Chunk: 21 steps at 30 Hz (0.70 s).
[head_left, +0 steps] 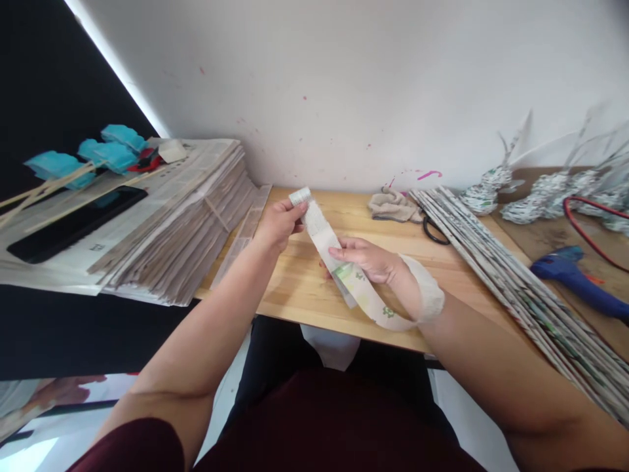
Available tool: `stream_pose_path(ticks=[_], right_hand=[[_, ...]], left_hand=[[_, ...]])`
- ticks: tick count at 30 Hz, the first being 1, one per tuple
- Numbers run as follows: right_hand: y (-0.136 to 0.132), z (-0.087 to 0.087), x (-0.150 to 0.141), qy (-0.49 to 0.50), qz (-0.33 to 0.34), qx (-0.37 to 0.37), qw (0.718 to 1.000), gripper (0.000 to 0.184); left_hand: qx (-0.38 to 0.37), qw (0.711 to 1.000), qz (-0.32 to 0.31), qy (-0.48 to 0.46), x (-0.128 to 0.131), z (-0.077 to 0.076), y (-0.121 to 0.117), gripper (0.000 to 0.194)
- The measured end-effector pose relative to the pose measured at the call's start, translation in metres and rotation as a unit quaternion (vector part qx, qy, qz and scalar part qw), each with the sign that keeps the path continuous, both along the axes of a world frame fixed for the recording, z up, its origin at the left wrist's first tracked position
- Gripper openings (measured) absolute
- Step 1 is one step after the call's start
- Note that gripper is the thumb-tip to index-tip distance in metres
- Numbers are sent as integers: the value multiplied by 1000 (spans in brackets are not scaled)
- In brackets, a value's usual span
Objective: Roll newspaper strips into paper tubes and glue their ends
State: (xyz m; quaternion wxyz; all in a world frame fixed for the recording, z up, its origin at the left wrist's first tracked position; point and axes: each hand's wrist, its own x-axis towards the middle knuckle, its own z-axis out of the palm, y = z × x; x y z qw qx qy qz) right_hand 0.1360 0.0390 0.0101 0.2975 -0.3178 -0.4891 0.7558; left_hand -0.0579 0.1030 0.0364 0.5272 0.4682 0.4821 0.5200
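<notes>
A long pale paper strip (322,239) with small green prints stretches between my two hands above the wooden table. My left hand (281,224) pinches its far end, which looks folded over or layered. Lower down, my right hand (366,257) grips the same strip between thumb and fingers. From there the strip curves down and back, and its loop (423,295) passes around my right wrist. A second layer of the strip hangs partly hidden behind the front one.
Left, a tall newspaper stack (216,196) carries a black phone (78,223), thin sticks and blue paper shapes (115,154). Rolled paper sticks (496,269), a cloth glove (393,205), a blue glue gun (584,278) and woven paper pieces (535,196) lie right. Another person's hand (63,393) shows lower left.
</notes>
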Motion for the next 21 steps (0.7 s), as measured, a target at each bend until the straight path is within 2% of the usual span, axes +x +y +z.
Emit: stream_pose_path(ticks=[4, 12, 16, 19, 21], right_hand=[[0, -1, 2, -6, 8, -66, 998, 34], [2, 0, 0, 9, 47, -133, 990, 45], [3, -5, 2, -34, 77, -101, 991, 38], [4, -7, 8, -51, 149, -48, 986, 34], [5, -6, 11, -86, 166, -36, 982, 30]], left_hand=[[45, 998, 37, -14, -6, 21, 20, 23], [88, 994, 66, -2, -28, 58, 55, 21], [45, 995, 84, 0, -42, 70, 65, 12], [-10, 994, 111, -19, -53, 70, 69, 9], [-51, 992, 109, -48, -60, 67, 72, 11]])
